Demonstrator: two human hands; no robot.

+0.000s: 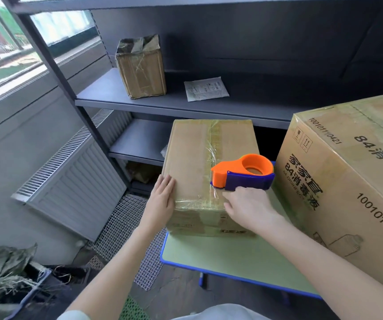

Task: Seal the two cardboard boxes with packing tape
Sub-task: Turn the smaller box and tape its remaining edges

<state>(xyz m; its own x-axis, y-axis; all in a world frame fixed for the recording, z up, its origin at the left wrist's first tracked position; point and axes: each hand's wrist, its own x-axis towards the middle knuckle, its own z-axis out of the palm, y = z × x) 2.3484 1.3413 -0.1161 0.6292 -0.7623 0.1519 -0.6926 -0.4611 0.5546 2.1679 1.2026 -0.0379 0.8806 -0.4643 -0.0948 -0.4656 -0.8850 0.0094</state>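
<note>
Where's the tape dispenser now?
Head view, centre-right: tape dispenser on top of the small box near its front edge, gripped by the right hand.

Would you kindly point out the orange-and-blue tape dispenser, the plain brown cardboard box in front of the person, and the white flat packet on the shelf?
Orange-and-blue tape dispenser (229, 169): head view, on its orange body.
Plain brown cardboard box (190, 158): head view, on its top face.
White flat packet (205, 88): head view, on its middle.

To my right the large printed carton (347, 185) walls me off, just beside the tape dispenser (243, 174). Behind the smaller box (195, 158) the grey shelf (186, 109) stands close. Near side, bare green tabletop (220, 255) open; left of the box, open air above the floor mesh (126, 227).
</note>
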